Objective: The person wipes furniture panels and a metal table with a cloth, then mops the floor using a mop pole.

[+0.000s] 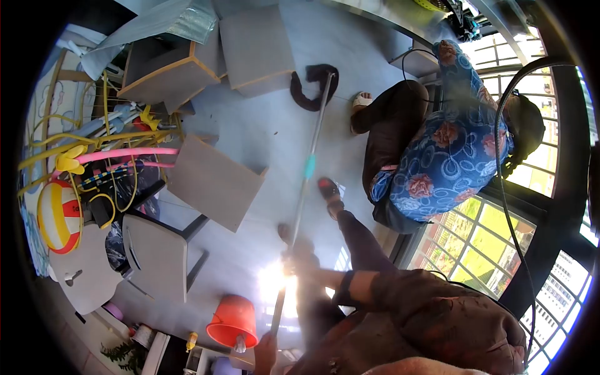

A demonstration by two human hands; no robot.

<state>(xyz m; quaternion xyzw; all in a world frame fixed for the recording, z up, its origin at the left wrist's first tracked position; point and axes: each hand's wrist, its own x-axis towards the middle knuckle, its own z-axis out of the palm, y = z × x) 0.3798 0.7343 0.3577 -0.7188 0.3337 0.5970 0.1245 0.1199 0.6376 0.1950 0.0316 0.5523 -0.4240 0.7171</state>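
A long mop with a metal pole (315, 134) reaches from the bottom of the view up to its dark, shaggy head (306, 103), which lies curved on the grey floor. A teal sleeve (309, 166) sits partway along the pole. My right hand (300, 264), with a dark band on the wrist, is closed around the pole's lower-middle part in the view; bright glare washes over it. Near the pole's end at the bottom, my left hand (265, 351) is wrapped round the handle, partly cut off by the edge. A red bucket (232, 317) stands beside that hand.
Another person in a blue flowered top (447, 137) crouches by the grilled windows at right. Grey tables or stools (215, 181) and a chair (155, 256) stand at left, near a ball (59, 215) and yellow racks with toys. A dark cable (503, 181) hangs at right.
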